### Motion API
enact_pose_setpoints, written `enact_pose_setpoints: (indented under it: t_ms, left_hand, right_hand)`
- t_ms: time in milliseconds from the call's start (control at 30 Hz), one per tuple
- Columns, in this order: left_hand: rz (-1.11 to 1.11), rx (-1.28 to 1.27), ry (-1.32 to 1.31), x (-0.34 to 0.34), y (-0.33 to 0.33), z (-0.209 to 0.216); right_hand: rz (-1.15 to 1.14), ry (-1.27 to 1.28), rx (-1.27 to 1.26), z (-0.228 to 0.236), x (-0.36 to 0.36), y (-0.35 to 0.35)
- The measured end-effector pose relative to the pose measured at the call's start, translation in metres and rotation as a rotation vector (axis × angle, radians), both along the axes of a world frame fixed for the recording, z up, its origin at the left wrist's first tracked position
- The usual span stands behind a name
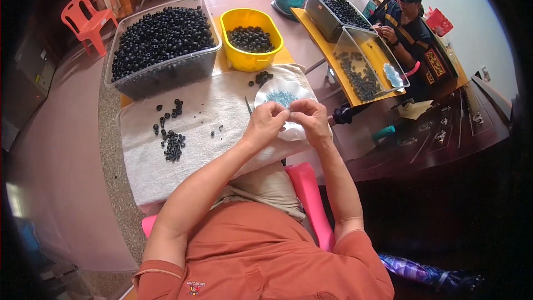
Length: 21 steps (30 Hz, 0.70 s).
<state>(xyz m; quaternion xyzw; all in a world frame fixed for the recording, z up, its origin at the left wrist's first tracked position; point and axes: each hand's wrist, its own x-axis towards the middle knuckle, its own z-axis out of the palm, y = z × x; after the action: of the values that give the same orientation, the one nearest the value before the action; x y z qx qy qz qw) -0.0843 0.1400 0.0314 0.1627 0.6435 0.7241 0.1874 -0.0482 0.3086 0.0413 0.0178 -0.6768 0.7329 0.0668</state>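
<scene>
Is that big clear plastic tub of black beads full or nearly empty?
Full. In the big clear plastic tub the black beads are heaped up to its rim, covering the bottom entirely.

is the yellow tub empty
No, the yellow tub holds a heap of black beads.

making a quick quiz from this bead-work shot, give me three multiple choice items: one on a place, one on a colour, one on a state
1. Where is the white scalloped plate?
A. on the cloth, under the hands
B. in the clear bin
C. on the red chair

2. What colour is the oval tub?
A. green
B. yellow
C. white

3. How are the left hand and right hand?
A. flat and apart
B. fingertips pinched together
C. inside the tub

Key: 1 A, the plate rests on the white cloth; 2 B, the tub is bright yellow; 3 B, fingertips meet above the plate.
</scene>
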Motion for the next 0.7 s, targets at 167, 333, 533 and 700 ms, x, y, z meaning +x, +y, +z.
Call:
enact_pose_setpoints:
  t_ms: [167, 333, 533, 700]
  left_hand:
    - [0.020, 0.001, 0.019, 0.000, 0.001, -0.006]
    - [0.014, -0.029, 0.062, 0.001, 0.001, -0.003]
    - [0.047, -0.009, 0.073, 0.001, 0.001, -0.002]
    - [0.054, -0.034, 0.103, 0.002, 0.002, -0.003]
  right_hand:
    - [0.017, -0.062, -0.065, 0.006, 0.000, -0.003]
    - [0.024, -0.062, 0.041, 0.006, -0.001, 0.000]
    - [0.038, -0.053, 0.089, 0.014, 0.003, 0.000]
    - [0.027, -0.001, 0.183, 0.005, 0.002, 0.006]
